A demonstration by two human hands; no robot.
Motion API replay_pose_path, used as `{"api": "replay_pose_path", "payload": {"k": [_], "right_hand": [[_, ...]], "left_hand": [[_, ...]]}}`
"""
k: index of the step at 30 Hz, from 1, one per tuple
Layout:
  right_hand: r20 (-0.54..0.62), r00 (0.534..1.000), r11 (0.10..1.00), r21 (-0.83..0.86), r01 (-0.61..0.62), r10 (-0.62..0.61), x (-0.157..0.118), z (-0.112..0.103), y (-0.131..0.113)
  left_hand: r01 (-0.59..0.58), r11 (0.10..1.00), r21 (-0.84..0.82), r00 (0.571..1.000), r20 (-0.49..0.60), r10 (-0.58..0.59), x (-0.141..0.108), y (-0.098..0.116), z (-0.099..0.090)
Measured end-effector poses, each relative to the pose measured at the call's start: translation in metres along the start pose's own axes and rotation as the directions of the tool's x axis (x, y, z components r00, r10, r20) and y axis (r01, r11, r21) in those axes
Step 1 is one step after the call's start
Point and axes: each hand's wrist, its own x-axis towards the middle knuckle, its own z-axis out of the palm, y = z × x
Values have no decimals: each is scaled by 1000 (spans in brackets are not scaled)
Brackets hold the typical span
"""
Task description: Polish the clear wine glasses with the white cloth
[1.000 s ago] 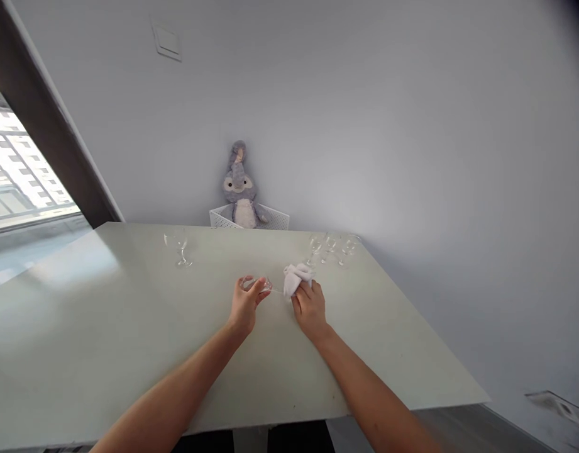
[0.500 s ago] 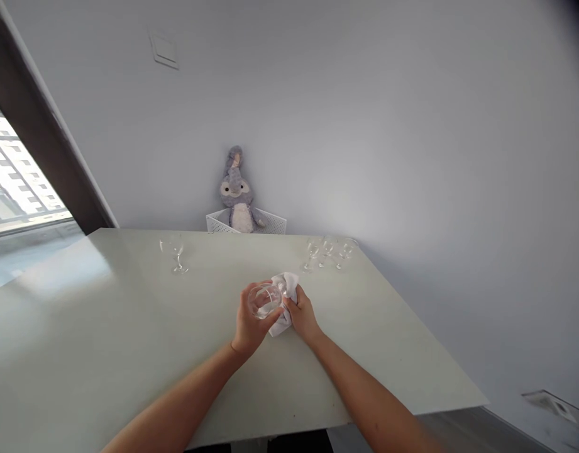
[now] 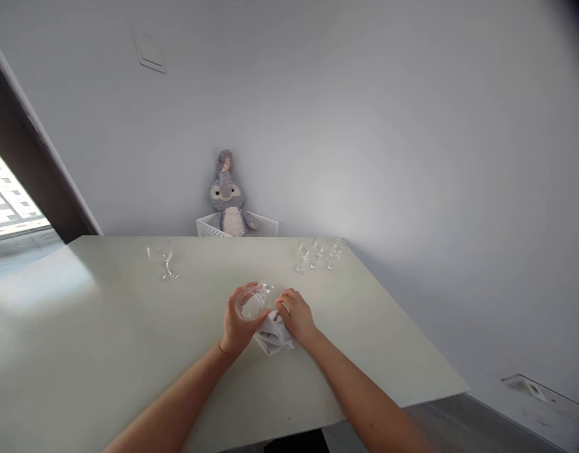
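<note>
My left hand (image 3: 239,321) is wrapped around the bowl of a clear stemmed glass (image 3: 251,303), which lies tilted with its rim facing me and its foot pointing away to the right. Just right of it, my right hand (image 3: 296,318) has its fingers curled over a crumpled white cloth (image 3: 274,333). The cloth hangs below the fingers, close under the glass; the fingers' exact grip on it is partly hidden.
On the far left of the white table (image 3: 129,327) stands another stemmed glass (image 3: 161,253). Three smaller stemmed glasses (image 3: 318,248) stand together at the back right. Behind the table's far edge, a grey plush rabbit (image 3: 227,195) sits in a white perforated basket (image 3: 265,226).
My right hand has come away from the glass's stem and foot, and the cloth has dropped lower beneath the hands. The glass stays in my left hand. The view has shifted slightly right.
</note>
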Motion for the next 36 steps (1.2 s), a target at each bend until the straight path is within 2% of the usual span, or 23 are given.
{"api": "replay_pose_path", "payload": {"k": [2,3,7,11,13,14,17,20,23,28,31,36], "right_hand": [[-130,991,988,-157,11,-32,1,4,-2],[-143,988,977,-213,29,-61,0,5,-3],[-64,990,919,-383,96,-129,-4,8,-8],[-3,998,912,-407,54,-61,-1,11,2],[-37,999,923,-382,-42,30,6,10,13],[-69,992,923,-362,-128,110,10,7,20],[-169,910,860,-301,-412,378,22,-10,46],[-237,829,781,-281,-558,506,30,-31,73],[-286,774,727,-271,-631,565,34,-47,95],[-353,699,657,-250,-711,622,43,-60,116],[-367,675,635,-241,-733,640,48,-66,125],[-374,663,628,-230,-744,648,51,-71,137]], "left_hand": [[23,999,-23,998,67,-21,-10,-1,6],[41,999,-31,995,97,-38,-14,0,9],[109,994,28,974,195,-112,-21,3,14],[136,977,166,924,334,-185,-19,2,12],[108,963,249,893,401,-203,-19,-4,10],[100,953,285,879,424,-219,-19,-7,10],[152,924,352,826,469,-314,-20,-17,8],[223,896,384,775,487,-402,-20,-20,8],[237,886,399,748,507,-429,-18,-18,8],[303,867,396,719,502,-481,-15,-14,7],[324,866,381,717,499,-487,-12,-13,7],[335,867,370,723,489,-488,-11,-13,7]]}}
